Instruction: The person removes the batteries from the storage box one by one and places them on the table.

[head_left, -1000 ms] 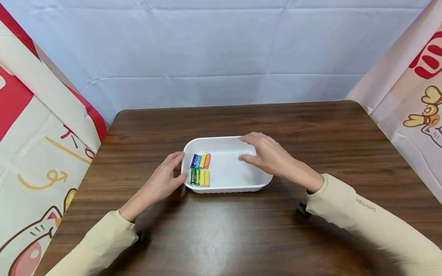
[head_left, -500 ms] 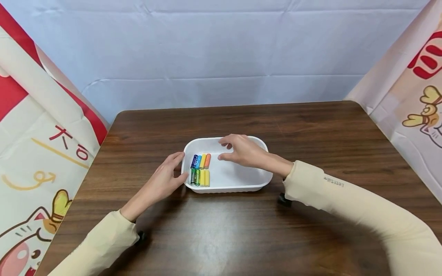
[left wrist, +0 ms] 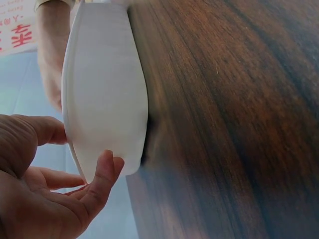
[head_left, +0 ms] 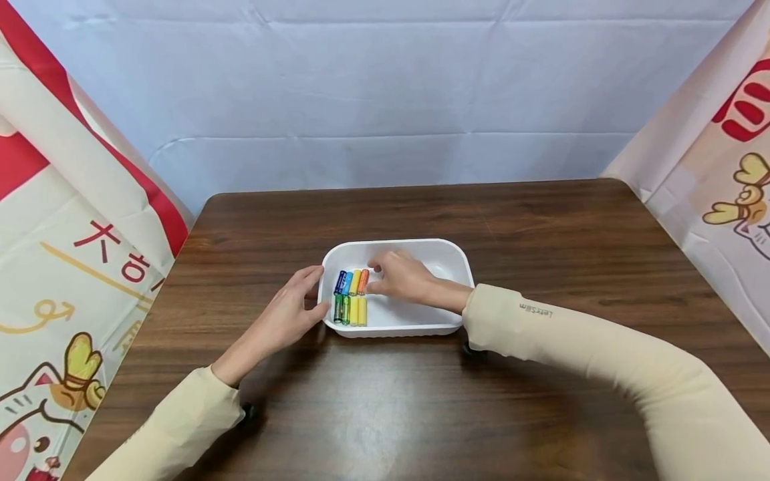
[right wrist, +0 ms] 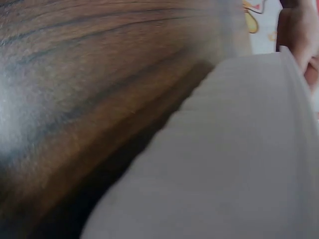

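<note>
A white plastic tray (head_left: 421, 327) stands on the wooden table. Small batteries lie in two rows at its left end: dark blue, light blue, yellow and an orange battery (head_left: 363, 281) in the far row; green and yellow batteries (head_left: 357, 312) in the near one. My left hand (head_left: 279, 310) holds the tray's left end, thumb at the rim and fingers against the outer wall (left wrist: 107, 89). Inside the tray, my right hand (head_left: 403, 277) is beside the orange battery, thumb and forefinger parted, slightly blurred. In the right wrist view the tray wall (right wrist: 239, 149) hides it.
The brown table (head_left: 385, 401) extends around the tray. A pale cloth (head_left: 385, 87) hangs behind its far edge. Printed cartoon sheets (head_left: 90, 300) flank the table on both sides.
My right hand has moved left across the tray, from its right end to beside the orange battery. My left hand stays at the left end, and the batteries keep their places.
</note>
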Demonstrator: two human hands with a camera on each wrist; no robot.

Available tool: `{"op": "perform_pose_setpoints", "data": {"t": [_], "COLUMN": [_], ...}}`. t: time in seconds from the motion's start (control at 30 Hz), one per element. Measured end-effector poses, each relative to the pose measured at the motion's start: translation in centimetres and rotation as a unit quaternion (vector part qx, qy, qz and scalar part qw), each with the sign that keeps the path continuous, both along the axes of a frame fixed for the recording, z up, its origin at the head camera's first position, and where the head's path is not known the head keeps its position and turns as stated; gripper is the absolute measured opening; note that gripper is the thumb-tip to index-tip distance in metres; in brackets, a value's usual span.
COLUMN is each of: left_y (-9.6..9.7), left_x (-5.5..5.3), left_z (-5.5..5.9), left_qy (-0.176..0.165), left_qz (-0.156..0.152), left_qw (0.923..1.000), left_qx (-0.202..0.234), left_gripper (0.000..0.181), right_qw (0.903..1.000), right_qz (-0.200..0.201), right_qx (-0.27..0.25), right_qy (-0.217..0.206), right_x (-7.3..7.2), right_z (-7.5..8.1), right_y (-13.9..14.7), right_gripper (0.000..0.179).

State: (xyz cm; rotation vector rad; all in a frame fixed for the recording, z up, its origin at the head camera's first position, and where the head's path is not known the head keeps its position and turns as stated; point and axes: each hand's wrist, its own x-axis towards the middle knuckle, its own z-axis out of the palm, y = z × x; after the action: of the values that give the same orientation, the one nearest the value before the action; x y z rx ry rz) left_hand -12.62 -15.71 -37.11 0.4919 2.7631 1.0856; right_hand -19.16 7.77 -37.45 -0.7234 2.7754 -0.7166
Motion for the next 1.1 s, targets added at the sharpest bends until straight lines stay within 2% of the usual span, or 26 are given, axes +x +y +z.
{"op": "perform_pose_setpoints", "data": {"t": [0.23, 0.57, 1.1], "left_y": [0.1, 0.1, 0.1], "left_x": [0.0, 0.0, -0.1], "left_z": [0.0, 0.0, 0.0], "left_qy": [-0.007, -0.007, -0.002], "left_qz": [-0.001, -0.001, -0.001], "left_qw": [1.0000, 1.0000, 1.0000], "left_qx": [0.002, 0.001, -0.001], "left_gripper": [0.065, 0.064, 0.064], "right_qw": [0.9997, 0.9993, 0.9989], "right_qz": [-0.018, -0.028, -0.004], "right_qx": [0.015, 0.024, 0.033], "right_qy": [0.010, 0.007, 0.034], "right_x": [0.0, -0.4, -0.6], "right_z": [-1.2, -1.5, -1.9], "right_y": [-0.8, -1.0, -1.1], "right_gripper": [0.040, 0.044, 0.036]}}
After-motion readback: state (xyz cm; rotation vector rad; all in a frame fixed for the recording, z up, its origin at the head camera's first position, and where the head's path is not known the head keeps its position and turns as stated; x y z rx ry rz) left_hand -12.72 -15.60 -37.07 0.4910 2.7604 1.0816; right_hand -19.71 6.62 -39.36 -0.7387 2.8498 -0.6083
